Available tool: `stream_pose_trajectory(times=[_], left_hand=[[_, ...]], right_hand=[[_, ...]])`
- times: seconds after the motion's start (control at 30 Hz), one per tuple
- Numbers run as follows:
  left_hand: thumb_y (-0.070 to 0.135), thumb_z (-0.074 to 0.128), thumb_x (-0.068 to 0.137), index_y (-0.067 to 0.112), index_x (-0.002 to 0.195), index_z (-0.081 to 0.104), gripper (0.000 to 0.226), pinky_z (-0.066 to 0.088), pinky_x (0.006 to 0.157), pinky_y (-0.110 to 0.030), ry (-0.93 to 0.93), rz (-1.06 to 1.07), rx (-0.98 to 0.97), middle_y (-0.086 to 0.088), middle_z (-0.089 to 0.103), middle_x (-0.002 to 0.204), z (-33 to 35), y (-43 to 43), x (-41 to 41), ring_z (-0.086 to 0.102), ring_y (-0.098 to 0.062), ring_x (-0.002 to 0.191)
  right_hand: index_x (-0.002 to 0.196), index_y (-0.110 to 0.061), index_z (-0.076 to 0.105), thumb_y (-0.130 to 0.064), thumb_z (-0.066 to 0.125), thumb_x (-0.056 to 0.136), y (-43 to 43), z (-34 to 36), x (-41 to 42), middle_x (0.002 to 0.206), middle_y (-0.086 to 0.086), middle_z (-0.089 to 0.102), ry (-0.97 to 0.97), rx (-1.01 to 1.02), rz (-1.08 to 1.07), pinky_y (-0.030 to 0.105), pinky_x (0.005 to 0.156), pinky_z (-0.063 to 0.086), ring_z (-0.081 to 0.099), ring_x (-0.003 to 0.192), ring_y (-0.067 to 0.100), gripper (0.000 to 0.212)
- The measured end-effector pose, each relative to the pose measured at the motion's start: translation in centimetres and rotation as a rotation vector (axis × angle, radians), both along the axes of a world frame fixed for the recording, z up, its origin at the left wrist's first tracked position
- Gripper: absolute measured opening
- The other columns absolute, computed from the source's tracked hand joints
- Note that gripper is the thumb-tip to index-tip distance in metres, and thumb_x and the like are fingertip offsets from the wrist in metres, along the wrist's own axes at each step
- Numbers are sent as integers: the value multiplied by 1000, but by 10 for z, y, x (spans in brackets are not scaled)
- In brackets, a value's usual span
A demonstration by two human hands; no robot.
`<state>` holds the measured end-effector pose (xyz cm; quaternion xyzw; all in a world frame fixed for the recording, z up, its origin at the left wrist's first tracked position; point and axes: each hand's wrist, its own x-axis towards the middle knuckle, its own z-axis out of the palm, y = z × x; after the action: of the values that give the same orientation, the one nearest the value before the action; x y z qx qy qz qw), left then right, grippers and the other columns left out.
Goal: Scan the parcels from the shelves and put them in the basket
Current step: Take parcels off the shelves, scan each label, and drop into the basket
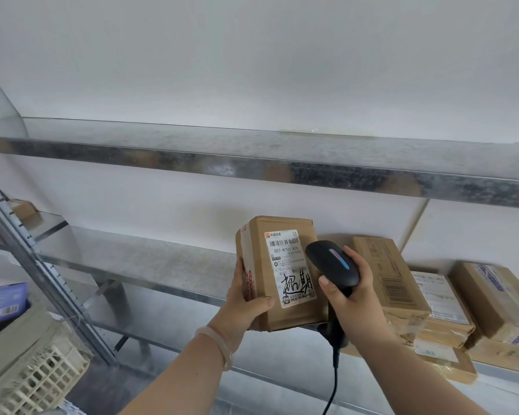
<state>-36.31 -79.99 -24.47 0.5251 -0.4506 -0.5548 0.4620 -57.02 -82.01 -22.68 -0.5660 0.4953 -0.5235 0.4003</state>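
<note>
We've got left hand (246, 304) gripping the brown cardboard parcel (277, 274), right hand (352, 298) wrapped round the black corded scanner (333, 265). Risk: scanner sits over the white label (291, 265), may misread.

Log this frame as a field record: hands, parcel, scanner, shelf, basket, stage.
left hand: grips the parcel's lower left corner
right hand: grips the scanner's handle
parcel: brown box, held upright, label facing the camera
scanner: black, corded, head in front of the label's right edge, light strip lit
shelf: metal, bare at left
other parcels: stacked on the shelf, right
basket: lower left, lattice wall
stage: parcel at the scanner, not yet in the basket
</note>
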Motion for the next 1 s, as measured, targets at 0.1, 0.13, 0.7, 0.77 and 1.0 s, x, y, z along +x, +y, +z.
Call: stream_pose_trajectory(times=[0.1, 0.13, 0.7, 0.77, 1.0], left_hand=[[-2, 63, 85, 58, 118, 36, 74, 56, 69, -24, 27, 20, 12, 20, 67, 113, -2, -4, 2, 62, -12, 110], [1, 64, 81, 58, 116, 37, 73, 55, 68, -23, 39, 30, 18, 20, 67, 112, -1, -5, 2, 63, -12, 109], [66, 70, 69, 61, 145, 23, 89, 57, 94, -47, -182, 379, -196, 6, 45, 143, -21, 5, 12, 51, -22, 130], [66, 68, 67, 60, 144, 26, 88, 58, 93, -43, -184, 430, -190, 9, 47, 140, -24, 10, 19, 53, -19, 126], [55, 69, 79, 77, 120, 32, 60, 59, 89, -43, -97, 583, -130, 6, 58, 133, -35, 34, 56, 64, -24, 115]], right_hand=[[130, -43, 37, -14, 70, 86, 2, -1, 2, 106, -40, 50, 18, -14, 15, 11, 81, 42, 52, 101, -20, 63], [127, -45, 37, -13, 71, 85, 2, -1, 3, 109, -39, 50, 31, -28, 24, 10, 82, 44, 52, 103, -18, 63], [128, -40, 37, -6, 70, 84, 13, -1, 26, 107, -43, 54, 59, -115, 235, 5, 75, 47, 57, 103, -12, 65], [129, -40, 37, -6, 70, 83, 15, -1, 32, 109, -38, 57, 57, -109, 255, 4, 76, 45, 58, 103, -11, 66], [127, -45, 37, -11, 73, 83, 23, 1, 71, 119, -23, 57, 114, -94, 365, 1, 75, 42, 56, 102, -13, 66]])
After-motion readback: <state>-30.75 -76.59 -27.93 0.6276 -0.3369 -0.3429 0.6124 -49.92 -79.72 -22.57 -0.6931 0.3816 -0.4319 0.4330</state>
